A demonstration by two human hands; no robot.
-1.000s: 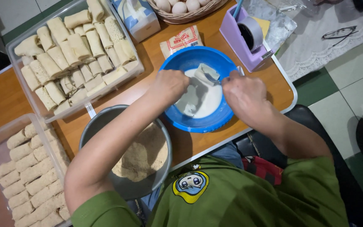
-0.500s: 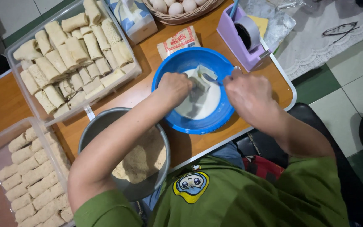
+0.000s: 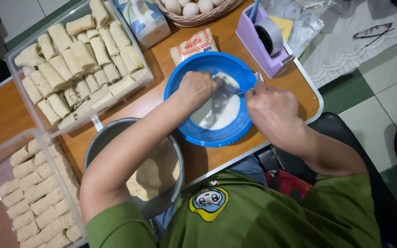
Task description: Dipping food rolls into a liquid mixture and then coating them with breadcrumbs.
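Observation:
A blue bowl with white batter stands on the wooden table. My left hand reaches into the bowl and holds a pale roll over the batter. My right hand is at the bowl's right rim, fingers closed on a thin utensil whose tip touches the roll. A grey metal bowl of breadcrumbs sits under my left forearm.
A clear tray of plain rolls lies at the back left. A second clear tray with crumbed rolls is at the near left. A purple tape dispenser, an egg basket, a small packet and a carton stand behind the blue bowl.
Both hands stay in the blue bowl; the roll has shifted slightly in the batter. Nothing else has moved.

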